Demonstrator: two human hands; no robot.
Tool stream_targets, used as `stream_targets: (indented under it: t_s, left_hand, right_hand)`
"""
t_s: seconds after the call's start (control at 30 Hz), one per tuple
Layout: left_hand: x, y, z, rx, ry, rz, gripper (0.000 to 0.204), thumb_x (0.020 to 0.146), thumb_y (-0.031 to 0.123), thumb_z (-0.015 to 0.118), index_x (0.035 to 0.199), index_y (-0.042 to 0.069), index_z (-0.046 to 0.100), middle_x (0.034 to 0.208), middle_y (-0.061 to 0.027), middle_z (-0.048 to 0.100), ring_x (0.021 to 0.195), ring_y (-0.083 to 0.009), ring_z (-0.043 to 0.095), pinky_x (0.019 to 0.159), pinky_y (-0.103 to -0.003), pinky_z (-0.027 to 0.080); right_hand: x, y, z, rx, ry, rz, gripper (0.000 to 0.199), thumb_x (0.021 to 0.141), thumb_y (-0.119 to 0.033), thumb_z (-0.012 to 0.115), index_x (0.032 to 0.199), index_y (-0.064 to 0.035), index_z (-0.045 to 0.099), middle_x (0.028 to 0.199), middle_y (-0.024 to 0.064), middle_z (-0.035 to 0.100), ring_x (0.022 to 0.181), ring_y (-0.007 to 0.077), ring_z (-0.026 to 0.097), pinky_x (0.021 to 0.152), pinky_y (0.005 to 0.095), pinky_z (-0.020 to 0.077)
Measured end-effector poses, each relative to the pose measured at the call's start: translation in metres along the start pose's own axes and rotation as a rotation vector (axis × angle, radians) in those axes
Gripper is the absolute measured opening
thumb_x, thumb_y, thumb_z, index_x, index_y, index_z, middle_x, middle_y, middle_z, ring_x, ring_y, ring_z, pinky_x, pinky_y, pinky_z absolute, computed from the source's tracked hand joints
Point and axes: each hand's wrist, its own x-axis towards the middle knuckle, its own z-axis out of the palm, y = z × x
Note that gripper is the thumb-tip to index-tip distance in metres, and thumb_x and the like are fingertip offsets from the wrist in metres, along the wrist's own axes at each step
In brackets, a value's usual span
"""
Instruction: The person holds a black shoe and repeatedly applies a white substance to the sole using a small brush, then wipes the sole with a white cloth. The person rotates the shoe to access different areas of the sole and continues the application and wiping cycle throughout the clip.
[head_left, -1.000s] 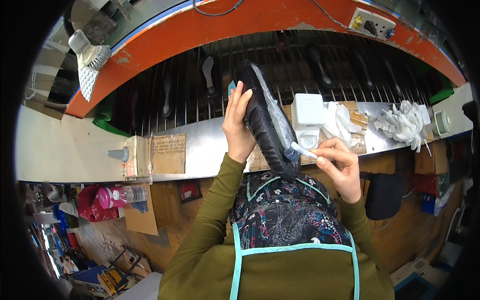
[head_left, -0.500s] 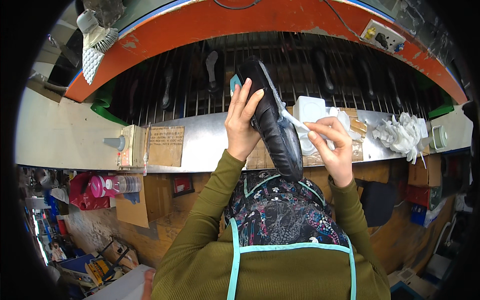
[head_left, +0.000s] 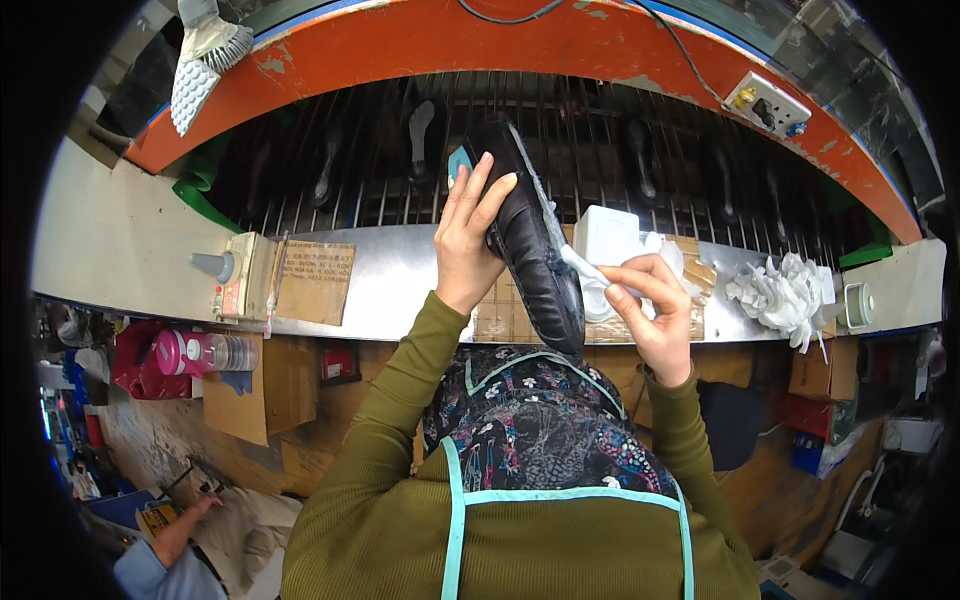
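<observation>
Black shoe (head_left: 528, 235): tilted, left of the white container (head_left: 604, 237).
Left hand (head_left: 468, 248): I see fingers spread, gripping the shoe, left of the container.
Right hand (head_left: 657, 305): pinching a white brush (head_left: 584, 267), below the container.
Risk: a slack pinch could, I judge, skid whitish paste (head_left: 549, 212) across the leather.

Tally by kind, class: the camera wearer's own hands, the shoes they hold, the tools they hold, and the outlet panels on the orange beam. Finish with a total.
Wearer's hands: 2 (left hand, right hand)
Held shoes: 1 (black shoe)
Held tools: 1 (white tool)
Outlet panels: 1 (white outlet panel)
Total: 5
</observation>
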Motion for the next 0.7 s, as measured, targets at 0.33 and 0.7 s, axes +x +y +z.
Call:
stream_targets:
  t_s: [0.33, 0.7]
  left_hand:
    - [-0.007, 0.002, -0.001, 0.046, -0.051, -0.043, 0.076, 0.067, 0.002, 0.079, 0.134, 0.011, 0.046, 0.142, -0.0165, 0.046, 0.129, -0.0339, 0.047, 0.108, -0.042, 0.038]
    - [-0.015, 0.008, 0.007, -0.127, -0.124, -0.232, 0.083, 0.062, 0.002, 0.082, 0.135, 0.015, 0.046, 0.14, -0.016, 0.048, 0.124, -0.0316, 0.052, 0.103, -0.039, 0.045]
  right_hand:
    - [-0.024, -0.002, -0.005, -0.013, -0.005, 0.012, 0.021, 0.081, 0.001, 0.069, 0.101, -0.0031, 0.073, 0.085, 0.0041, 0.059, 0.066, 0.0075, 0.05, 0.055, 0.0211, 0.04]
    - [-0.024, -0.002, -0.016, -0.055, -0.022, -0.051, 0.022, 0.08, 0.001, 0.07, 0.101, -0.0036, 0.073, 0.086, 0.0044, 0.058, 0.068, 0.0086, 0.052, 0.056, 0.0219, 0.0414]
